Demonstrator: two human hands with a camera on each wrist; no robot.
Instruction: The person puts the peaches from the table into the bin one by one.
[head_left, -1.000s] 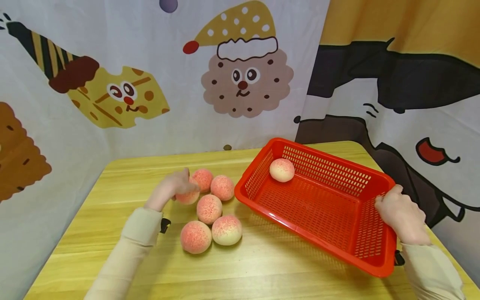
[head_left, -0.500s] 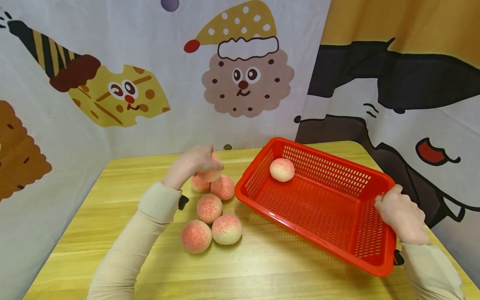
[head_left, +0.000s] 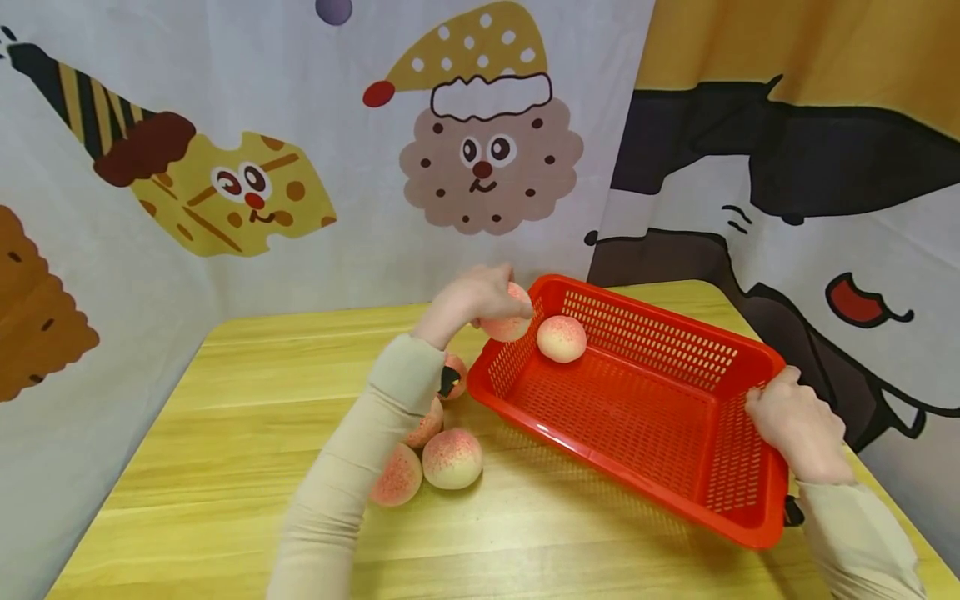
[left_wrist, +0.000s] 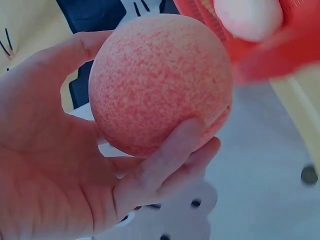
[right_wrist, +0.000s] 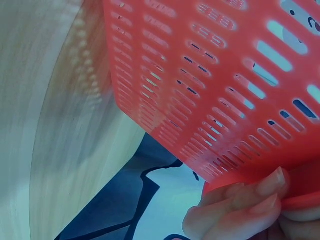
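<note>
My left hand (head_left: 472, 298) holds a pink, speckled toy peach (head_left: 513, 321) over the left rim of a red plastic basket (head_left: 622, 417). The left wrist view shows thumb and fingers curled round this peach (left_wrist: 155, 85). Another peach (head_left: 562, 339) lies inside the basket, at its far left corner. At the basket's right end my right hand (head_left: 798, 427) grips the rim. Its curled fingers (right_wrist: 240, 210) appear against the rim in the right wrist view. Left of the basket several peaches (head_left: 453, 459) rest on the table, some partly covered by my left sleeve.
The wooden table (head_left: 540, 542) runs beneath the basket and peaches. A cloth backdrop (head_left: 360, 275) with cartoon figures hangs behind it and down both sides. The basket sits at an angle, its right end nearer me.
My left hand has picked up a peach from the left group, lifted it and carried it right to the basket's rim. The right hand has kept its grip on the basket.
</note>
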